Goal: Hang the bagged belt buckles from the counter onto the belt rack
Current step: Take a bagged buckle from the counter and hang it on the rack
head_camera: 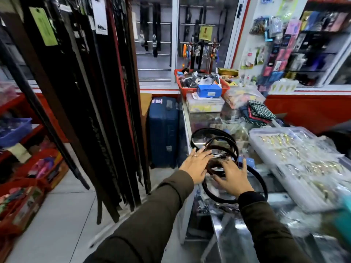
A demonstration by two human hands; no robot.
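Note:
Several coiled belts in clear bags (pixel 216 147) lie in a loose pile on the glass counter (pixel 191 120), black and brown loops overlapping. My left hand (pixel 197 166) rests flat on the pile's left side, fingers spread, a ring on one finger. My right hand (pixel 232 177) lies on the pile's near side with fingers apart, over a large black loop (pixel 260 179). Neither hand has closed around a bag. The belt rack (pixel 91 103) stands to the left, hung with many long dark belts.
Clear plastic boxes of jewellery (pixel 296 158) fill the counter's right side. A red basket (pixel 190 90) with a blue box sits at the counter's far end. A blue suitcase (pixel 163 130) stands on the floor beside the counter. Red shelves (pixel 28 164) with goods line the left.

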